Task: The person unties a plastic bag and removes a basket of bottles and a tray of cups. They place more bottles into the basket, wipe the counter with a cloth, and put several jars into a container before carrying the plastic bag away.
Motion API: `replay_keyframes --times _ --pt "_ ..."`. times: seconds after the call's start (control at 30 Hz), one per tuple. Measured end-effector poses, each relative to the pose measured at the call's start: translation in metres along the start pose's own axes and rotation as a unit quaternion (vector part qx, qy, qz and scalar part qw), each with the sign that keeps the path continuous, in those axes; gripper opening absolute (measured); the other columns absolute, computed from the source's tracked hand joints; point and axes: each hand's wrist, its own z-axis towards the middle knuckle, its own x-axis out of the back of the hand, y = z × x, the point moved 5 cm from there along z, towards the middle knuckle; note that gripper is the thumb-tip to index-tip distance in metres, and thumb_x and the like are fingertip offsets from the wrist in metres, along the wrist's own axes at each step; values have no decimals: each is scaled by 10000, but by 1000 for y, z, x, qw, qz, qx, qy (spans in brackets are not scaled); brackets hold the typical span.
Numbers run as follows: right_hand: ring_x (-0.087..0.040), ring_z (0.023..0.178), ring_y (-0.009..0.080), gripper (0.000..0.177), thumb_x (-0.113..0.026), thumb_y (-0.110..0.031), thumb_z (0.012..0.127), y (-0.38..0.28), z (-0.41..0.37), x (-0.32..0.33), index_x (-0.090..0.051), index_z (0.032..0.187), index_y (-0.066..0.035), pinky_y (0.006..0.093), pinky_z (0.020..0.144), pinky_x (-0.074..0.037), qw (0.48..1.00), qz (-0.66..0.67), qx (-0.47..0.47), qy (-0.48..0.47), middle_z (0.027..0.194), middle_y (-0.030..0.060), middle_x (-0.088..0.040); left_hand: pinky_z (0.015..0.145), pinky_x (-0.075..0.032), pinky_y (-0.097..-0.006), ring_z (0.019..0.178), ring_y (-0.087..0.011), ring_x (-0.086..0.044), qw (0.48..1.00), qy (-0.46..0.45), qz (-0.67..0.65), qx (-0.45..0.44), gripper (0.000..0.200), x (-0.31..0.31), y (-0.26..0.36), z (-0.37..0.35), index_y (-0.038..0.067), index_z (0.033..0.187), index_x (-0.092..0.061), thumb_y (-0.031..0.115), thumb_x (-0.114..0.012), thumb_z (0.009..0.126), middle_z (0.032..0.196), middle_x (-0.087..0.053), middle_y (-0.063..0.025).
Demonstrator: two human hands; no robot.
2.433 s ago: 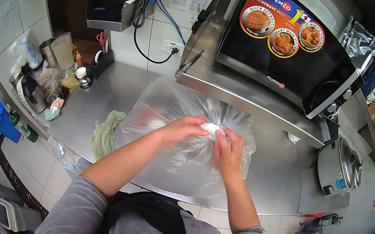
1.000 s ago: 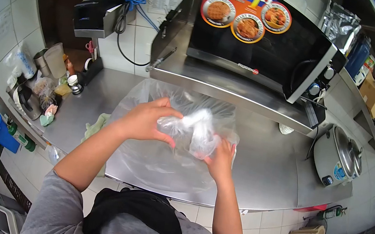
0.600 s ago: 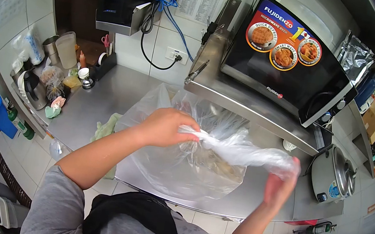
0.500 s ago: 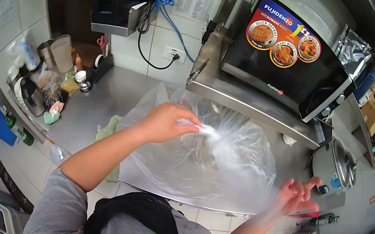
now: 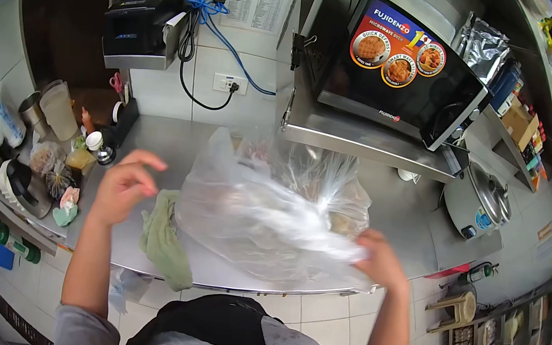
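The clear plastic bag (image 5: 263, 213) lies slumped on its side between the two hands, its thin film crinkled and glossy, with pale brown contents showing dimly through the end nearer the right hand (image 5: 382, 261). Half a second ago the left hand (image 5: 122, 186) pinched the twisted neck while the right hung open and clear of it; now that has swapped. The right hand is closed on the drawn-out end of the bag, the plastic pulled into taut streaks toward it. The left hand has let go and is lifted off to the side, fingers loosely spread and curled, touching nothing. Just beside it, between it and the bag, a limp green cloth (image 5: 163, 245) droops over the edge of the brushed steel counter (image 5: 403, 219). Beyond the right hand a black, boxy microwave (image 5: 402, 77) sits on a steel shelf, and a round rice cooker (image 5: 480, 198) stands further out
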Motion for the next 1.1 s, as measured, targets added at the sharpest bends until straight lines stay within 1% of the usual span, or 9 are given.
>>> replay_keyframes --times 0.1,0.2,0.33,0.47,0.57,0.67,0.83,0.97,1.1 --pt "-602 891 305 322 -787 -124 677 -37 -23 44 -637 931 5 344 777 -474 980 144 -137 -7 956 120 -615 1031 -344 -403 1204 -274 -472 998 2 55 -24 256 -4 17 9 81 956 -674 221 -780 769 1344 -509 -116" --pt "-621 870 319 321 -799 -199 715 -153 -12 47 -654 935 -14 373 742 -491 993 44 109 -10 999 121 -622 1114 -279 -480 1287 -318 -458 969 -61 186 -149 471 -86 87 45 103 1134 -630 375 -763 774 1401 -502 -149" --pt "-622 965 318 311 -756 -299 784 -192 4 25 -660 926 -40 411 823 -478 944 98 264 -168 1048 98 -634 1145 -240 -507 990 -307 -633 894 -295 289 -175 566 -165 88 56 106 1219 -595 440 -727 781 1019 -677 -144" --pt "-616 995 321 357 -670 -403 857 -142 43 -2 -649 1000 -77 423 869 -468 934 191 294 -75 1057 113 -636 1080 -359 -452 652 -309 -638 740 -565 334 -148 481 -186 53 14 96 1159 -619 488 -596 881 675 -648 -85" --pt "-612 1054 318 372 -563 -412 918 -108 37 -76 -607 1140 -117 413 877 -478 950 13 -61 -307 1104 174 -634 970 -441 -441 806 -331 -646 639 -701 305 81 537 -173 70 2 65 1109 -630 551 -480 937 795 -651 -164" --pt "-607 1101 316 359 -523 -323 933 -35 2 -87 -576 1235 -136 410 890 -479 879 -158 -202 -402 1117 183 -649 896 -462 -465 954 -366 -618 786 -551 220 173 577 -124 9 -22 58 1159 -602 570 -426 957 1003 -620 -225" --pt "-528 1235 274 505 -712 -166 777 131 -94 -64 -576 1263 -153 377 1020 -416 932 -146 -297 -145 1295 116 -592 882 -455 -471 1076 -351 -598 751 -363 459 307 628 -49 -54 -40 101 1288 -525 611 -442 931 1251 -542 -169" --pt "-602 1067 302 356 -696 -159 829 38 -48 -30 -600 1163 -84 386 927 -462 938 -45 -241 -244 1098 152 -641 782 -422 -401 928 -227 -607 651 -255 704 122 380 -96 -17 5 104 1188 -617 236 -600 832 1080 -591 -69" --pt "-625 953 258 464 -633 -210 911 -10 13 -32 -466 1326 -90 353 804 -493 973 158 -133 -106 1010 141 -638 921 -364 -485 1049 -212 -567 810 -229 532 -86 460 -201 -7 17 107 1239 -608 211 -630 791 1165 -605 -48"
